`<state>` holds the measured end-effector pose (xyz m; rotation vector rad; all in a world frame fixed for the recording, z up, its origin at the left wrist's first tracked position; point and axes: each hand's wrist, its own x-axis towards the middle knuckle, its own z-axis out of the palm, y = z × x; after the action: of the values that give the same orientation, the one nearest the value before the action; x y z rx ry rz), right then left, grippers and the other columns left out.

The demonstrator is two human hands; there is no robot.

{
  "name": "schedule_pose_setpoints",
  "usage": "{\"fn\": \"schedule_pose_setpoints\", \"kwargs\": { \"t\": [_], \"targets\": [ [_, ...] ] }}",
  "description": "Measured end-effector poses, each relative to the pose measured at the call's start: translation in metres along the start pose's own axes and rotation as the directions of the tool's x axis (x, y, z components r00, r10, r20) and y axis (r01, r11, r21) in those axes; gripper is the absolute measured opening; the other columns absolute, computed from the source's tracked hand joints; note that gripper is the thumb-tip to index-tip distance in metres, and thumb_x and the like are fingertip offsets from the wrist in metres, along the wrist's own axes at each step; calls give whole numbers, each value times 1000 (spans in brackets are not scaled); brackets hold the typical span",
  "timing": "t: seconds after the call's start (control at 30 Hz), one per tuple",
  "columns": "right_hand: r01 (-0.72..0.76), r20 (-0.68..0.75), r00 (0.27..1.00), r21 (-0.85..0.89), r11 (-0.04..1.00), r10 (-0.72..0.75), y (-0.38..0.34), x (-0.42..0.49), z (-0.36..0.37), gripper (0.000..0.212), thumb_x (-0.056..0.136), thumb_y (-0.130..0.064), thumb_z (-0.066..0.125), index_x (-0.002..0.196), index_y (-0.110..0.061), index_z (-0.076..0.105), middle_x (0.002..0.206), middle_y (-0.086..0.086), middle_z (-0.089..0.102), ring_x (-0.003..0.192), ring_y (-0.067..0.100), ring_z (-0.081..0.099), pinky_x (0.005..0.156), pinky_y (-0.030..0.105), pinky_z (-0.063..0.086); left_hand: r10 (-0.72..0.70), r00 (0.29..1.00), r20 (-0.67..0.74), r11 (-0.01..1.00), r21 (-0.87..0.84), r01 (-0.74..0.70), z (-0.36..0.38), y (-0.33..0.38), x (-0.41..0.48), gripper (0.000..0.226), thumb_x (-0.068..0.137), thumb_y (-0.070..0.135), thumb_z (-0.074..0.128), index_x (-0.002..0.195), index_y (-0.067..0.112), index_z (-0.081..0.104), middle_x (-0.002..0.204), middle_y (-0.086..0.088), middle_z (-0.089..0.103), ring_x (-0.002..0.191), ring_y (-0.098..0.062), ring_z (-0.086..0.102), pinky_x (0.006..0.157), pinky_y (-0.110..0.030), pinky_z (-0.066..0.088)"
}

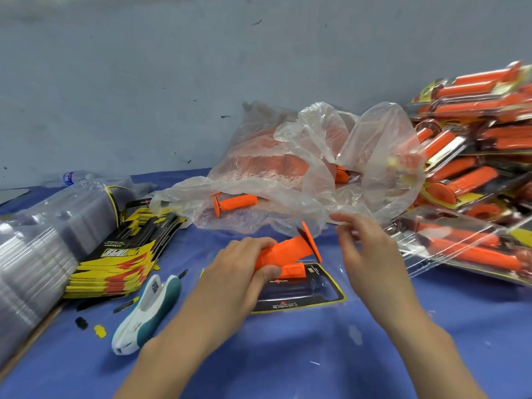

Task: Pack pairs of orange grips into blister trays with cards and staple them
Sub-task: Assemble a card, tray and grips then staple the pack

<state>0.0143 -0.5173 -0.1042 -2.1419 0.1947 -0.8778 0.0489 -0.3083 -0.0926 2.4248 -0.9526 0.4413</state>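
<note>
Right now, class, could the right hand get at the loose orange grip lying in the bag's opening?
Probably yes: the right hand is empty at the plastic bag edge, and the loose grip lies exposed in its mouth.

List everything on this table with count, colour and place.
orange grips: two, orange, in left hand over tray.
blister tray with card: one, black-yellow card, table centre.
stapler: one, white-teal, left of tray.
cards: stack, yellow-black, left.
empty blister trays: stack, clear, far left.
plastic bag: one, clear, behind, holding more grips.
packed blisters: pile, orange, right.
water bottle: one, clear, back left.
left hand: grips the orange grips.
right hand: fingers relaxed, near bag's edge.
</note>
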Motion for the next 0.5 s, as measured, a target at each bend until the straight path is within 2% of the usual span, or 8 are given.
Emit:
{"fn": "schedule_pose_setpoints", "kwargs": {
  "t": [0.07,0.2,0.3,0.5],
  "targets": [
    [89,73,995,-252,964,-73,11,-5,2,32,95,-7,50,121,-22,64,111,2,65,100,29,60,85,45,47,26,996,87,996,88,-34,5,1,-1,35,100,39,49,132,27,50,124,11,51,115,-11,44,100,-25,33],
    [123,254,967,-535,836,20,29,-14,4,56,88,-6,50,136,-35,49,123,-5,55,112,24,49,89,35,41,28,982,185,982,179,-62,16,-1,-3,38,102,44,38,138,32,43,126,12,43,115,-10,41,99,-23,33],
    [123,287,956,-559,820,53,37,-16,4,58,90,-8,46,139,-40,43,127,-9,51,116,20,44,88,30,37,21,985,170,985,163,-49,22,0,-4,40,102,45,38,138,30,44,124,11,43,114,-10,41,99,-23,33],
    [130,281,959,-582,803,49,39,-20,6,55,89,-10,52,136,-38,49,128,-6,52,115,23,45,90,33,38,36,985,171,979,194,-69,34,6,-7,39,102,47,37,137,31,43,123,9,39,111,-11,42,95,-24,34]
  ]
}}
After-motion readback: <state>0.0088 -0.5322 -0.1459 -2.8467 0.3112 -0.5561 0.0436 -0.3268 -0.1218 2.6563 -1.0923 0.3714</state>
